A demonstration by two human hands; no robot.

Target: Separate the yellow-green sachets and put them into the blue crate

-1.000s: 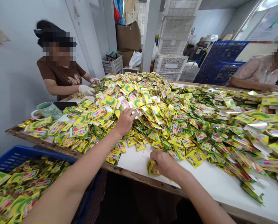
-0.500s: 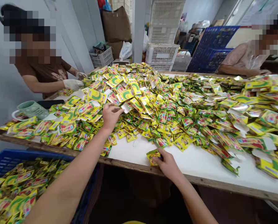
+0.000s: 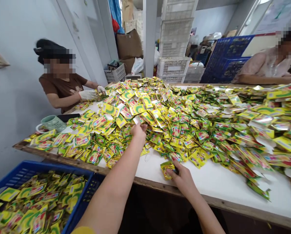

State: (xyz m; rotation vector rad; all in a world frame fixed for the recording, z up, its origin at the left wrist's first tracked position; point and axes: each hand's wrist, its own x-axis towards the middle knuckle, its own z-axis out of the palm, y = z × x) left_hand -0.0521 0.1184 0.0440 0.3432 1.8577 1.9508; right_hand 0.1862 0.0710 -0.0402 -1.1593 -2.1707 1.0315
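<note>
My left hand (image 3: 138,130) reaches into the front of the heap, its fingers curled beside the white end flap of a small yellow-and-green box (image 3: 137,120). Whatever lies between those fingertips is hidden. Low over the white tabletop (image 3: 151,165), close to its front edge, my right hand (image 3: 183,177) grips a small yellow-and-green packet (image 3: 166,170) between thumb and fingers. The heap (image 3: 177,126) mixes flat boxes, some with flaps standing out, and small shiny packets.
A blue basket (image 3: 85,191) filled with packets and boxes stands below the table's wooden edge (image 3: 62,159) on the left. A green mug (image 3: 53,123) is at the table's left end. A gloved co-worker (image 3: 62,87) handles packets across the corner; another person (image 3: 259,66) sits far right.
My left hand has moved right along the heap to the box with the white flap. My right hand still holds its packet near the edge. The camera view has shifted left and up.
</note>
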